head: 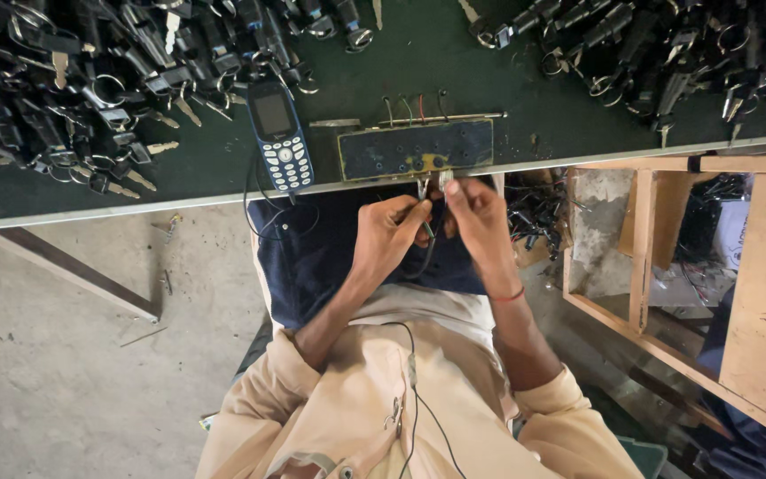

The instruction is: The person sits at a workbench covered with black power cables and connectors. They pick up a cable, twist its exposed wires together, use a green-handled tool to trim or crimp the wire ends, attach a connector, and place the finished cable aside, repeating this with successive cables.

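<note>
Wires (425, 232) are pinched between both hands just below the test box (417, 149), over the lap, close enough for their ends to reach its terminals. Left of the test box, key switches (90, 89) lie heaped on the desk (223, 191), with a mobile phone (281, 137) alongside. Left hand (386, 238) fingers clench the lead; right hand (479, 223) fingers grip its metal tip.
</note>
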